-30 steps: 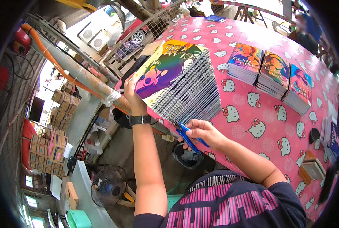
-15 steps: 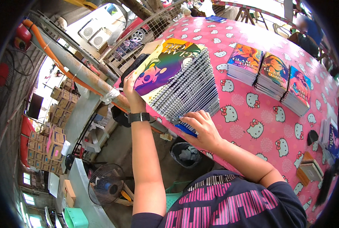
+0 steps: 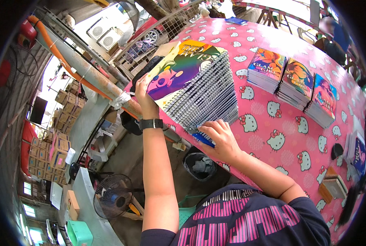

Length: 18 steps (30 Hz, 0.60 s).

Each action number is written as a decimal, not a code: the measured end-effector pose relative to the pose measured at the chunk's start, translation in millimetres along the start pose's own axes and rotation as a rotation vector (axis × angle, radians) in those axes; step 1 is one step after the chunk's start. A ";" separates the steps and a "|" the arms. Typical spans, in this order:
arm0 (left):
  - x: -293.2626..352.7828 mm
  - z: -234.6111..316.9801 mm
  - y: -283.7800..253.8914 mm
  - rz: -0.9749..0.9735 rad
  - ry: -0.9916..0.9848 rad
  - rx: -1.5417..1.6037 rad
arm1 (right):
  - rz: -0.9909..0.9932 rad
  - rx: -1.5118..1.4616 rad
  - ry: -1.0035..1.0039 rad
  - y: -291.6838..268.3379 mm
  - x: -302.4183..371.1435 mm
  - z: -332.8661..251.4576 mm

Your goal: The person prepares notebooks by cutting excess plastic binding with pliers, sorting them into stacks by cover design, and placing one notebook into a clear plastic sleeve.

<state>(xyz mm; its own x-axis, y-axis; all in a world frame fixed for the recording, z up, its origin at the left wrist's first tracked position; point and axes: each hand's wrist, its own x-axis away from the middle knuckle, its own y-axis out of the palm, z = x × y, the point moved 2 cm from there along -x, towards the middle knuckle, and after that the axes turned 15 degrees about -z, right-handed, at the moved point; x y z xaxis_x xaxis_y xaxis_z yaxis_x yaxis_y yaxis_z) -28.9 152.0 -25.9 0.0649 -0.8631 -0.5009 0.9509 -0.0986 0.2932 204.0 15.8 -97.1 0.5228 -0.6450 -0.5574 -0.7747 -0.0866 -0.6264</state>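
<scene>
A tall stack of spiral-bound notebooks [image 3: 183,74] with a colourful illustrated cover lies at the near left edge of the pink table. Its rows of wire coils [image 3: 203,94] face me. My left hand [image 3: 145,96] grips the stack's left side, its fingers partly hidden behind the edge. In my right hand [image 3: 219,137] is a pair of blue-handled pliers [image 3: 204,139], fingers closed around the handles. The metal jaws are at the lowest coils, by the stack's near corner; whether they bite on a wire I cannot tell.
Three piles of notebooks [image 3: 300,78] stand to the right on the patterned tablecloth [image 3: 269,108]. More booklets [image 3: 358,153] and a wooden block [image 3: 332,186] lie at the far right. Below the table edge are a black-lined bin [image 3: 199,166] and a fan [image 3: 113,197]. A rusty pipe [image 3: 97,84] runs along the left.
The view has shifted a little. Both hands keep their places on the stack and the pliers, which stay at the stack's lower coils.
</scene>
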 end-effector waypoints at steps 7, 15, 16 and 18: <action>-5.1 -3.4 -7.2 -0.013 -0.033 0.048 | -0.416 -1.705 0.475 7.4 1.1 20.1; -5.0 -3.7 -10.9 -0.007 -0.034 0.057 | -0.141 -0.258 0.105 -0.4 1.1 5.1; -5.8 -4.1 -12.6 -0.012 -0.032 0.063 | -0.176 -0.395 0.150 2.6 2.7 6.6; -6.3 -4.3 -14.0 -0.017 -0.032 0.070 | -0.241 -0.670 0.244 8.3 6.3 10.9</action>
<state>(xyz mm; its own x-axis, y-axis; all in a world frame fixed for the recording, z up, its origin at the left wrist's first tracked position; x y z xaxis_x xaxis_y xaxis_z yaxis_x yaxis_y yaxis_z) -41.2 160.9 -30.4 0.0377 -0.8763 -0.4802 0.9283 -0.1471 0.3414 204.7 19.3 -111.8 0.6723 -0.6926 -0.2614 -0.7399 -0.6402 -0.2066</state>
